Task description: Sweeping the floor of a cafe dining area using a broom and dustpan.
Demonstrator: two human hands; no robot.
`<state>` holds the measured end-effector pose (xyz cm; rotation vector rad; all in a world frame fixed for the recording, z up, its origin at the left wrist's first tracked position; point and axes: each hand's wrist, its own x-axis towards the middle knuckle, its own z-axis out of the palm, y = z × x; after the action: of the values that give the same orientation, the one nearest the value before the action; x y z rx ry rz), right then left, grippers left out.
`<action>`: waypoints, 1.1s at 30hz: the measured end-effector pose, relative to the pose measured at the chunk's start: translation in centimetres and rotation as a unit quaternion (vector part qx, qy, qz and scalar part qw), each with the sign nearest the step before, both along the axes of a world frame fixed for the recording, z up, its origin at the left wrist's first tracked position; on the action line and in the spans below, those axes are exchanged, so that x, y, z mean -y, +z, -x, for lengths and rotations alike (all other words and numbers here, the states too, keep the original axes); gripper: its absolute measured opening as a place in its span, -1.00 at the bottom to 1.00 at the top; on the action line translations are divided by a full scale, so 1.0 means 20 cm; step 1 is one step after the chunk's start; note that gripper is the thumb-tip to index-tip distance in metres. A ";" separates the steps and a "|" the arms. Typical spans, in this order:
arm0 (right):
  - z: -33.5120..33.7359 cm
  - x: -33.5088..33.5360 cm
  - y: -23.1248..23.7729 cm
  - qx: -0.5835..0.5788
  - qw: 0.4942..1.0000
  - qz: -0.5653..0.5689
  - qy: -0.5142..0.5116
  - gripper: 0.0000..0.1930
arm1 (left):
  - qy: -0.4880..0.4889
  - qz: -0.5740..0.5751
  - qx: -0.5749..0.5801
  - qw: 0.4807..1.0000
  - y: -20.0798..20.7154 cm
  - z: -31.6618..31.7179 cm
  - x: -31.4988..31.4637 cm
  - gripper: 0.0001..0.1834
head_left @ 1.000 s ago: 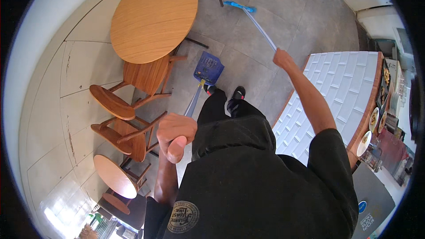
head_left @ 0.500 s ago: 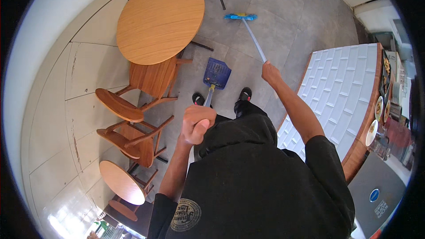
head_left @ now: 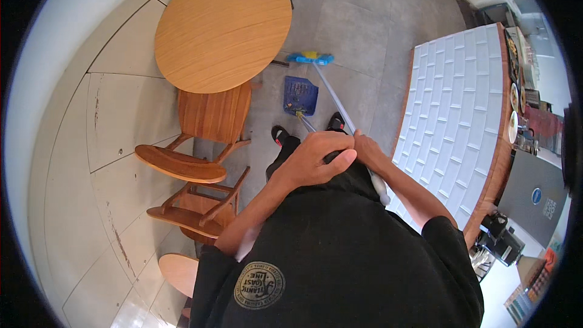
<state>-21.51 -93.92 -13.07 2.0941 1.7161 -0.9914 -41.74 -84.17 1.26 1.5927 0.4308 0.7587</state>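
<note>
- The left hand [head_left: 319, 158], just off the dial's centre at four o'clock, has its fingers curled and its thumb pointing toward three o'clock; it appears clamped on the top of the dustpan's handle, though the hand itself hides the grip.
- The right hand [head_left: 368, 149], at three o'clock, is clamped around the pale shaft of the broom [head_left: 333, 94]. The two hands overlap in this view.
- The shaft slants from the broom's blue-and-yellow head [head_left: 310, 58], near twelve o'clock, down through the right hand, and its whitish butt end sticks out below at four o'clock.
- The blue dustpan [head_left: 300, 96] lies on the grey tiled floor [head_left: 358, 18] at twelve o'clock, between the person and the broom head, just apart from that head. Dark specks show on its surface.
- Measured from the dustpan, one dark shoe [head_left: 279, 135] is at seven o'clock and the other at four.
- At eleven o'clock stands a round wooden table [head_left: 223, 29]; a wooden chair [head_left: 214, 118] stands near it at ten, and a second chair [head_left: 200, 212] at eight.
- Toward three o'clock is a counter [head_left: 452, 115] faced in white tiles, with plates [head_left: 514, 126] on top.
</note>
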 end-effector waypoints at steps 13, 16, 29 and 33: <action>-0.06 0.06 0.80 -0.099 0.970 0.157 -0.159 -0.78 | -0.087 0.005 -0.024 0.996 0.02 0.02 -0.05 -0.66; -0.10 0.03 0.82 -0.081 0.977 0.140 -0.142 -0.78 | -0.074 0.021 -0.020 0.997 0.02 0.01 -0.03 -0.68; -0.15 -0.01 0.42 -0.065 0.988 0.138 -0.023 -0.77 | -0.092 0.011 -0.067 0.993 0.09 0.04 0.04 -0.78; -0.24 -0.06 0.58 -0.088 0.980 0.141 -0.109 -0.80 | -0.130 0.014 -0.075 0.989 0.11 0.07 0.04 -0.82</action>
<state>-16.80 -92.62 -1.42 2.0875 1.3382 -1.4321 -43.15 -85.06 3.51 1.6464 0.3315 0.4344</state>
